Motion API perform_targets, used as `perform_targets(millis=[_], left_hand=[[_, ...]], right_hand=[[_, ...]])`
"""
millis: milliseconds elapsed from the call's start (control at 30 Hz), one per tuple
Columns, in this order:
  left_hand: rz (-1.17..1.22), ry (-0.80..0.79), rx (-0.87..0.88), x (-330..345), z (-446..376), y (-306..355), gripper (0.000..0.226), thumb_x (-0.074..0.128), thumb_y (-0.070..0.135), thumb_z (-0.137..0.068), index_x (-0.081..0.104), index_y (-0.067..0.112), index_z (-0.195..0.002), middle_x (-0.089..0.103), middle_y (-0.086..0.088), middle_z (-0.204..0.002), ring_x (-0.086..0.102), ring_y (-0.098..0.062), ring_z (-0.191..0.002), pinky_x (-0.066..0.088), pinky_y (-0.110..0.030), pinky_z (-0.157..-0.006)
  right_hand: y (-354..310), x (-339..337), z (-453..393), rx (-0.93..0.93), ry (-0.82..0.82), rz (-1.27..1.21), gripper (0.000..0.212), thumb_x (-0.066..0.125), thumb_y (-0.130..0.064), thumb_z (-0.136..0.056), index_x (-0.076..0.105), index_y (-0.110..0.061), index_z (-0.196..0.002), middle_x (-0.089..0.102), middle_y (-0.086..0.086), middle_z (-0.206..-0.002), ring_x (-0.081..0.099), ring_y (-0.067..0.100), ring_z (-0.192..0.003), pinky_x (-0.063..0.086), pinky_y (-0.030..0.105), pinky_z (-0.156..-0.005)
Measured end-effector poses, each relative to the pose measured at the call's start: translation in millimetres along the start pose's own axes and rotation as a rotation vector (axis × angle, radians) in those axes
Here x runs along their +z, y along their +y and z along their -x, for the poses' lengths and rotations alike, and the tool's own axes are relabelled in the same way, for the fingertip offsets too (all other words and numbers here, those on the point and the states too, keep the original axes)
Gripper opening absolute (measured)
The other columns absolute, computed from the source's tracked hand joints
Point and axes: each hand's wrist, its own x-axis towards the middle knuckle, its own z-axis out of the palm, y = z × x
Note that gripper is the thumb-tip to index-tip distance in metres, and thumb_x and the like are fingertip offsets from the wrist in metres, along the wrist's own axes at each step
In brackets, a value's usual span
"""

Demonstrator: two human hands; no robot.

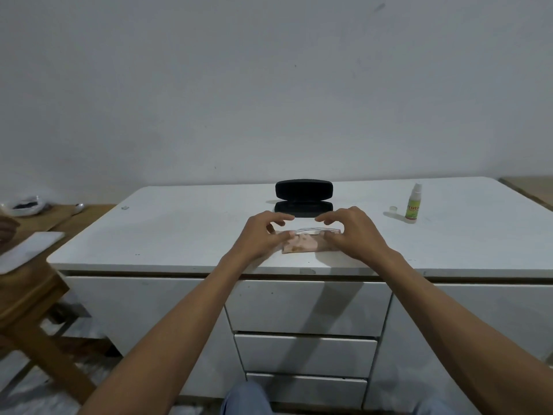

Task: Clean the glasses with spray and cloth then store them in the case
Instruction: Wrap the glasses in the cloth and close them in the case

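Clear-framed glasses point(314, 230) sit folded just above a pinkish patterned cloth point(302, 245) near the front edge of the white desk point(179, 232). My left hand point(263, 233) grips the left end of the frame and my right hand point(350, 232) grips the right end, fingers curled over it. Right behind the glasses a black case point(303, 197) stands open, its lid upright. A small spray bottle point(413, 205) with a green and orange label stands at the right, its clear cap point(393, 208) lying off beside it.
The desk has drawers point(305, 354) below its front edge. A wooden stool with a white board point(27, 250) stands at the left, with another person's hand at the left border. A low wooden surface with a bag point(28, 206) lies behind it.
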Motion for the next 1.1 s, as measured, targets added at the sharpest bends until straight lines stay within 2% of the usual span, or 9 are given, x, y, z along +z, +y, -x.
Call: perform_targets(millis=[100,200,367,567,700,833,1000,1100], left_hand=[[-0.148,-0.109,0.077,-2,3,2,0.051,0.084,0.046,-0.075,0.07,0.039,-0.124,0.069,0.008,-0.114,0.062,-0.012,-0.094,0.052,-0.028,-0.081],[-0.254,-0.179,0.124,-3,4,3,0.055,0.085,0.05,-0.073,0.07,0.04,-0.125,0.07,0.004,-0.115,0.059,-0.012,-0.096,0.051,-0.033,-0.087],[-0.275,-0.208,0.11,-5,3,3,0.053,0.081,0.046,-0.079,0.066,0.041,-0.13,0.072,-0.001,-0.118,0.061,-0.016,-0.1,0.05,-0.033,-0.089],[-0.333,-0.237,0.115,-4,0,-1,0.05,0.074,0.044,-0.088,0.06,0.045,-0.136,0.064,-0.002,-0.114,0.057,-0.017,-0.107,0.045,-0.031,-0.089],[-0.348,-0.232,0.126,-3,-2,-5,0.049,0.071,0.045,-0.089,0.059,0.045,-0.137,0.064,-0.001,-0.111,0.057,-0.017,-0.105,0.046,-0.032,-0.09],[-0.423,-0.229,0.18,1,-3,-10,0.05,0.064,0.046,-0.094,0.054,0.043,-0.142,0.065,-0.002,-0.11,0.056,-0.02,-0.105,0.043,-0.032,-0.084],[-0.495,-0.222,0.236,1,-5,-14,0.05,0.058,0.048,-0.097,0.049,0.042,-0.146,0.064,-0.001,-0.118,0.05,-0.018,-0.115,0.046,-0.036,-0.093],[-0.492,-0.19,0.26,-4,-13,-12,0.048,0.058,0.046,-0.097,0.051,0.042,-0.145,0.061,0.0,-0.121,0.05,-0.017,-0.115,0.048,-0.037,-0.092]], right_hand=[[5,-4,4,-0.003,-0.088,0.018,0.039,0.076,-0.04,-0.084,0.075,-0.031,-0.122,0.076,0.0,-0.117,0.062,0.018,-0.109,0.046,0.031,-0.086],[7,-9,8,-0.008,-0.142,0.048,0.05,0.078,-0.055,-0.078,0.073,-0.036,-0.123,0.076,-0.001,-0.119,0.066,0.017,-0.108,0.052,0.033,-0.088],[8,-13,5,0.009,-0.233,0.09,0.056,0.082,-0.048,-0.079,0.065,-0.042,-0.131,0.073,0.004,-0.122,0.064,0.022,-0.113,0.052,0.034,-0.093],[12,-13,0,-0.059,-0.242,0.146,0.054,0.077,-0.051,-0.083,0.062,-0.041,-0.134,0.074,0.003,-0.119,0.066,0.022,-0.109,0.051,0.034,-0.092],[16,-10,-3,-0.121,-0.223,0.195,0.055,0.073,-0.054,-0.085,0.061,-0.041,-0.136,0.074,0.0,-0.119,0.064,0.022,-0.108,0.047,0.032,-0.085],[19,-7,-3,-0.146,-0.184,0.203,0.055,0.072,-0.053,-0.084,0.061,-0.04,-0.136,0.075,0.0,-0.115,0.059,0.019,-0.103,0.045,0.032,-0.081],[23,-2,-4,-0.15,-0.136,0.176,0.054,0.071,-0.05,-0.082,0.064,-0.038,-0.134,0.075,0.002,-0.106,0.057,0.019,-0.1,0.049,0.035,-0.083],[22,0,-11,-0.16,-0.091,0.16,0.055,0.074,-0.046,-0.081,0.065,-0.035,-0.134,0.075,0.002,-0.102,0.057,0.021,-0.098,0.049,0.035,-0.081]])
